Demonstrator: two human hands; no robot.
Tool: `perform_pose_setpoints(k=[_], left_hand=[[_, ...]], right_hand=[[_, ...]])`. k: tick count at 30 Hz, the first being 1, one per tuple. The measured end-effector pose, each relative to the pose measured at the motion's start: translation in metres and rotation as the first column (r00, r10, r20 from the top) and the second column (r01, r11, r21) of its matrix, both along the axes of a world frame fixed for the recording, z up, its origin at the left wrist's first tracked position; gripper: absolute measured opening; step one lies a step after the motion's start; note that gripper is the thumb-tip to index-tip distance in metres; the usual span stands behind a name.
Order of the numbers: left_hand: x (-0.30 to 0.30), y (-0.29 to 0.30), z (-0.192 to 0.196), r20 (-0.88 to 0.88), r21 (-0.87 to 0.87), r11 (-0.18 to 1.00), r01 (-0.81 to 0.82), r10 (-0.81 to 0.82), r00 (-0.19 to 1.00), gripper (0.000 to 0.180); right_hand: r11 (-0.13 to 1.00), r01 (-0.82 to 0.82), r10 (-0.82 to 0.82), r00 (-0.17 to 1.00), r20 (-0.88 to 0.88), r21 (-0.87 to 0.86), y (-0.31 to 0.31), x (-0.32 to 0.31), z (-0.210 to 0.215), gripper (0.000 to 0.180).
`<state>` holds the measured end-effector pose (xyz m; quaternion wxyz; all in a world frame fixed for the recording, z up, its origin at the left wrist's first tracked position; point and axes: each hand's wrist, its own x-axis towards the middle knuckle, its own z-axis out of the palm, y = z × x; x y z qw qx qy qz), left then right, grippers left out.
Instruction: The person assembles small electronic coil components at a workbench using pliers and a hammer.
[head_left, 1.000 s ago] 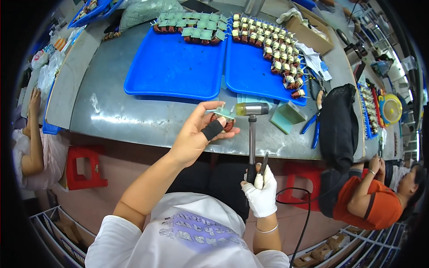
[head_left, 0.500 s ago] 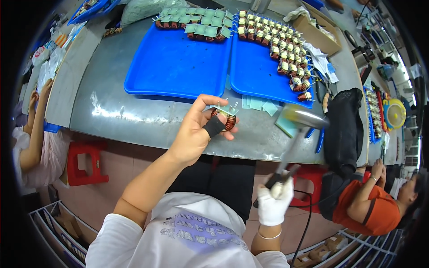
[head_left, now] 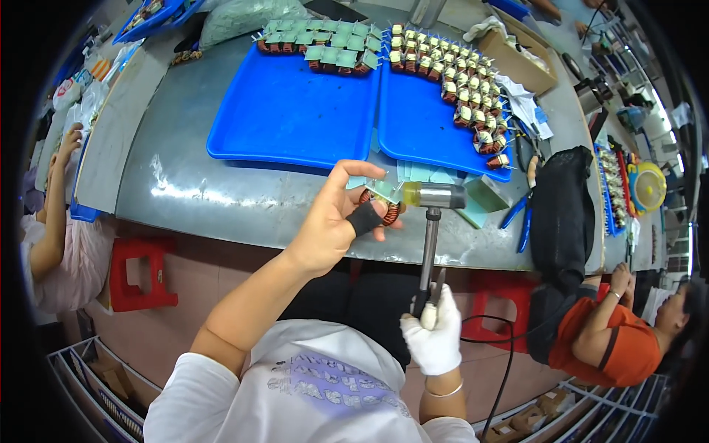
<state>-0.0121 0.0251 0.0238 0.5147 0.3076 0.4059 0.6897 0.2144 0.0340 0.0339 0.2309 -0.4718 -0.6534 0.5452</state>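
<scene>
My left hand point(head_left: 323, 230), with a black wrap on the thumb, grips a copper-wound toroidal coil point(head_left: 392, 213) above the table's front edge. A small green board point(head_left: 383, 190) sits on top of the coil, with thin metal leads sticking up. My right hand point(head_left: 436, 341), in a white glove, is closed round the dark handle of a hammer point(head_left: 446, 196). The hammer's yellowish face is at the board's right side; whether it touches cannot be told. A second slim dark tool point(head_left: 439, 286) also sticks up from the right hand, its kind unclear.
Two blue trays point(head_left: 292, 122) lie beyond my hands: the left holds board-topped coils point(head_left: 343, 44), the right several coils with pale tops point(head_left: 469, 81). Loose green boards point(head_left: 428, 174), a green block point(head_left: 487, 198), blue-handled pliers point(head_left: 523, 221) and a black bag point(head_left: 567, 221) lie rightward. Co-workers sit both sides.
The hammer has swung left from right of the coil to the board's side, and my right hand moved left with it. My left hand and the coil have shifted slightly right.
</scene>
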Motion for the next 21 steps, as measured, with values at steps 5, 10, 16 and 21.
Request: perform_pose_setpoints(k=[5, 10, 16, 21], left_hand=[[-0.008, -0.006, 0.009, 0.067, -0.041, 0.998, 0.056, -0.053, 0.996, 0.052], [-0.010, -0.007, 0.009, 0.022, -0.057, 0.998, -0.038, 0.039, 0.999, 0.060], [-0.017, -0.012, 0.018, 0.193, -0.129, 0.991, 0.021, 0.005, 0.981, 0.056], [-0.018, -0.014, 0.019, 0.205, -0.127, 0.992, 0.013, 0.013, 0.979, 0.055]], right_hand=[[0.931, 0.365, -0.363, 0.925, -0.113, -0.008, 0.012, 0.018, 0.012, 0.052], [0.823, 0.561, -0.547, 0.825, -0.143, 0.092, 0.046, 0.049, 0.003, 0.065], [0.830, 0.532, -0.531, 0.846, -0.057, 0.166, 0.091, 0.069, -0.008, 0.065], [0.811, 0.509, -0.506, 0.857, -0.091, 0.289, 0.122, 0.067, -0.023, 0.058]])
